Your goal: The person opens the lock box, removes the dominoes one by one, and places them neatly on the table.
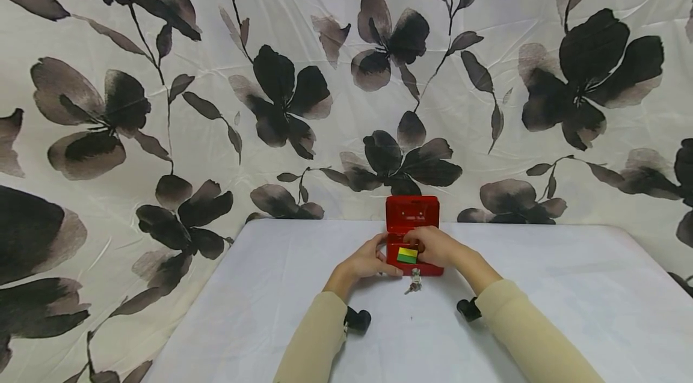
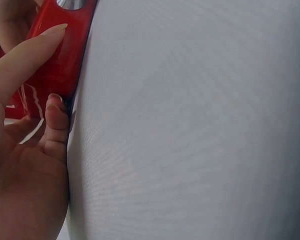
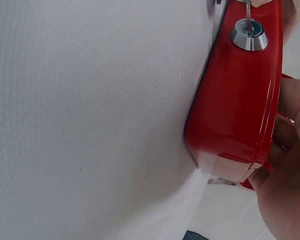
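A small red metal cash box (image 1: 431, 270) stands on the table with its lid (image 1: 400, 207) raised. My left hand (image 1: 365, 261) holds the box by its front left corner, the thumb pressed along the front wall and the other fingers around the left side. My right hand (image 1: 437, 246) reaches over the right side into the box, fingers bent down inside; I cannot tell whether they pinch anything. Just left of those fingers, a yellow and green block (image 1: 407, 255) shows inside the box. A key sits in the round silver lock (image 3: 250, 39) on the front, and more keys (image 1: 414, 288) dangle from it.
The white-covered table (image 1: 260, 299) extends around the box on both sides and in front. Close behind the box hangs a floral cloth (image 1: 335, 112). Each forearm carries a black wrist camera (image 1: 357, 320) close above the tabletop.
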{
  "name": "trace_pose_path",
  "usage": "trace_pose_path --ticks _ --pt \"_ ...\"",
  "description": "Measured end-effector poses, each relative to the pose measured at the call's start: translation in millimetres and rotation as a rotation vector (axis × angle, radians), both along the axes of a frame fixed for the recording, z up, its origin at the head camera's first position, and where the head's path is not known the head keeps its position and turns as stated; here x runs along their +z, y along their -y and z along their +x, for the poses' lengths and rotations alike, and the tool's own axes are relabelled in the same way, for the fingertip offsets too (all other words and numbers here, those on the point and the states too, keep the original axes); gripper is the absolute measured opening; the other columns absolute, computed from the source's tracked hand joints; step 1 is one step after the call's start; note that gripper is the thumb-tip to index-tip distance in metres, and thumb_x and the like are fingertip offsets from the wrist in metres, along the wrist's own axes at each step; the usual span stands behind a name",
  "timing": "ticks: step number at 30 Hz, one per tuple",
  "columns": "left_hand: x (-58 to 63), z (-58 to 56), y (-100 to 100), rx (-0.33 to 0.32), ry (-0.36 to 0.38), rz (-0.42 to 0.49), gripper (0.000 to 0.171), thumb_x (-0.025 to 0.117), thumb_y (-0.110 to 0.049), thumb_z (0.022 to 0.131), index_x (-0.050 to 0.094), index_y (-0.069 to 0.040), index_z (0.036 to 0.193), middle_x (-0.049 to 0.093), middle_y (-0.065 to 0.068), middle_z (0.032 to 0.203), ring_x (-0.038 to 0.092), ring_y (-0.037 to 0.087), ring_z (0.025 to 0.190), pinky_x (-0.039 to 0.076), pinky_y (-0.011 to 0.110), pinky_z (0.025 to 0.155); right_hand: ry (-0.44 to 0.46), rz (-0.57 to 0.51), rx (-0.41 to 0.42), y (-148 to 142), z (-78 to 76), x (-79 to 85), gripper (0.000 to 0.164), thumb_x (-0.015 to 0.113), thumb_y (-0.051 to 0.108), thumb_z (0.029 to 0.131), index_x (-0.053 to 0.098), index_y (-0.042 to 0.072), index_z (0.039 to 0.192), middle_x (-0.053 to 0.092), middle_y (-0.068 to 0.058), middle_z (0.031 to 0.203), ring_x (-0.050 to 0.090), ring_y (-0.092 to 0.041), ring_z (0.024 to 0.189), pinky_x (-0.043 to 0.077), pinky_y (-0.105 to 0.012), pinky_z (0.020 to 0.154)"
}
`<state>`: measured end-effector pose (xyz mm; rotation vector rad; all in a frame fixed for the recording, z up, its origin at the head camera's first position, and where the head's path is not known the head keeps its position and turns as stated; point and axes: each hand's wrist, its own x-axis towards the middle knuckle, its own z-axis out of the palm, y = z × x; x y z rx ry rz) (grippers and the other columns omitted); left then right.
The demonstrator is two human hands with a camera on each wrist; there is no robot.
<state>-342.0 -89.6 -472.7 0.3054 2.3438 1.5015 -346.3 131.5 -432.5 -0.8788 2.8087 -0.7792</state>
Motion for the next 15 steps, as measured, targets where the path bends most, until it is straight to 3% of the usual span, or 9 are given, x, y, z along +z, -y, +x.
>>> trace_pose_path --ticks 8,15 --pt "-0.5 2.1 -0.8 0.004 -0.005 -0.006 0.097 0.09 -0.017 0.078 0.036 -0.017 0.158 0.061 0.006 0.108 0.055 0.023 0.088 0.052 0.034 0.079 0.008 0.036 0.015 2.6 -1.8 -4.3 0.042 0.078 -0.002 0.085 0.071 0.006 0.125 0.071 -0.008 0.116 0.062 -0.026 0.106 0.051 -0.052 0.101" --pt "0.7 1.1 -0.3 0.004 -0.008 -0.014 0.099 0.091 -0.019 0.077 0.035 -0.016 0.159 0.059 0.008 0.101 0.054 0.022 0.086 0.05 0.034 0.077 0.024 0.102 0.06 4.4 -1.4 -2.3 0.042 0.074 -0.003 0.088 0.07 0.008 0.128 0.068 -0.007 0.115 0.057 -0.024 0.103 0.051 -0.051 0.099"
